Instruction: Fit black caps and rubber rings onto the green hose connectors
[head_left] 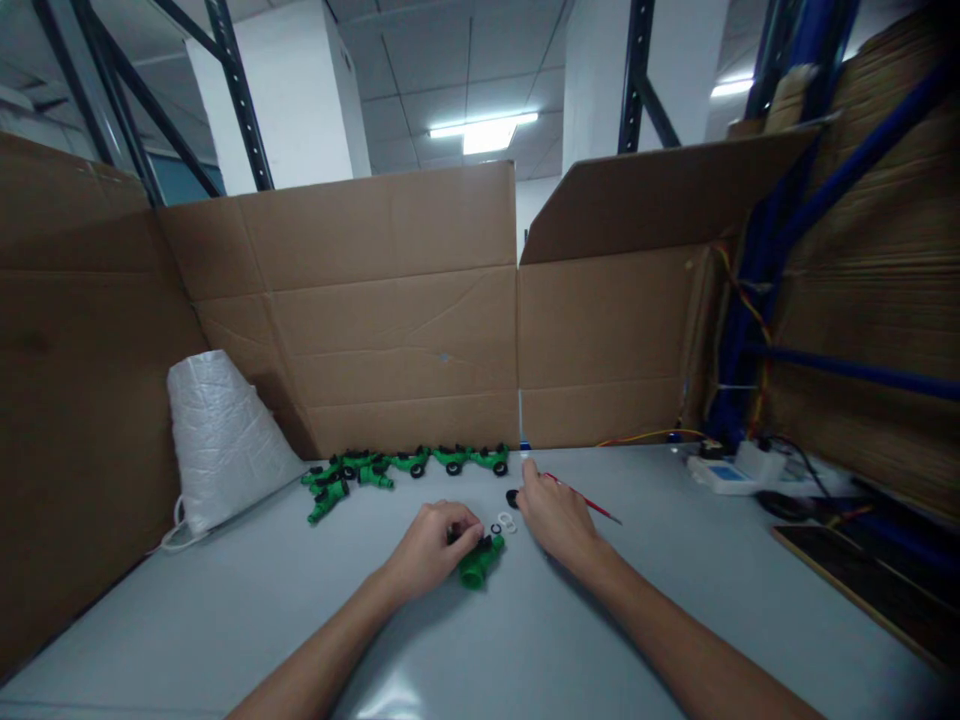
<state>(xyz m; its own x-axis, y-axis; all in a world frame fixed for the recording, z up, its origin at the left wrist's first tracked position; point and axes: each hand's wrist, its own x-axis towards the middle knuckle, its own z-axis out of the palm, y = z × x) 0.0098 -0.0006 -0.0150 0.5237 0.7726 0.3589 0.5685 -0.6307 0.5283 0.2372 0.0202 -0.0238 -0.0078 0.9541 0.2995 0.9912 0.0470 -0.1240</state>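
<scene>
My left hand point(436, 548) is curled at a green plastic pipe fitting point(480, 564) with black parts, its fingertips closed on the upper side. Just beyond the fitting lie a small black ring point(496, 528) and some white rings point(506, 522). Farther out, my right hand point(556, 512) reaches down to the table with its fingers pressed together. A small white piece point(525, 456) shows at those fingertips; whether it is gripped is hidden. Beside that hand lies a thin red screwdriver point(592, 504) with a dark tip, and a black round part point(512, 498) sits left of its fingers.
Several similar green fittings point(411, 462) stand in a row at the back of the grey table point(247, 620). A white padded bag point(221, 440) leans at the left. Cardboard walls point(390, 340) enclose the table. A power strip point(724, 476) with cables lies at the right.
</scene>
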